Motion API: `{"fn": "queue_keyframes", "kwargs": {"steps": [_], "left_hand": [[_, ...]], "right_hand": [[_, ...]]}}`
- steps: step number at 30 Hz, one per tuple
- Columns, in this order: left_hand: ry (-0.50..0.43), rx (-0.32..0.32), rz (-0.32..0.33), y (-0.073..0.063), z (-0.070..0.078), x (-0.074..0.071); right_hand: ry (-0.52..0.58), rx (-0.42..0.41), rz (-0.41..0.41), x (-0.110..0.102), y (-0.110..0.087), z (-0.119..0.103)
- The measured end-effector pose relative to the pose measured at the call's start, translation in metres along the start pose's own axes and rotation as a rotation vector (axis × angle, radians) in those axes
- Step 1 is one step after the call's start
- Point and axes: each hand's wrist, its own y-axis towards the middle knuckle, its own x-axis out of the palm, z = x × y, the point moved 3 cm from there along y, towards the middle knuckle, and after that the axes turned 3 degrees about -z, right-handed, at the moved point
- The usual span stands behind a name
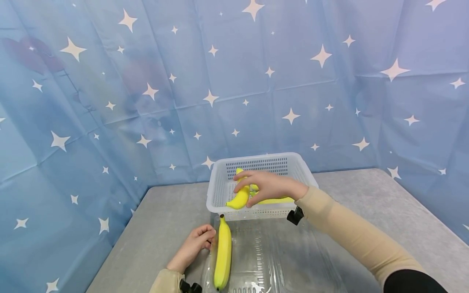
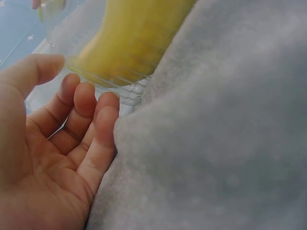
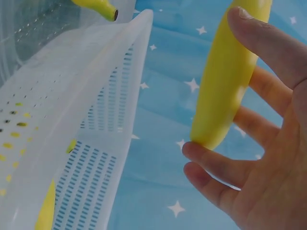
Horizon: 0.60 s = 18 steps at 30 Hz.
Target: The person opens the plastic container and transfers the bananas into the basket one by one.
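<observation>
My right hand [image 1: 265,185] holds a yellow banana [image 1: 240,197] between thumb and fingers, above the white perforated basket [image 1: 210,199]. In the right wrist view the thumb lies across this banana [image 3: 223,86] and the fingertips are behind it. More bananas [image 1: 276,200] lie in the basket, partly covered by the hand. Another banana [image 1: 222,256] lies lengthwise along the left side of a clear plastic clamshell container [image 1: 245,252]. Against that container's left edge, my left hand [image 1: 194,244] has its fingers curled, thumb and fingertips at the rim [image 2: 127,93].
The grey table [image 1: 351,199] extends to both sides of the basket and container. Behind it hangs a blue curtain [image 1: 234,81] with white stars. The basket stands at the table's back, just beyond the clear container.
</observation>
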Motion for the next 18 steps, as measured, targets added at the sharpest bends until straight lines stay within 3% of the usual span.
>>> {"fn": "queue_keyframes", "kwargs": {"steps": [18], "left_hand": [[0.019, 0.003, 0.006, 0.001, -0.002, -0.001]], "right_hand": [[-0.042, 0.070, -0.049, -0.005, 0.016, 0.025]]}}
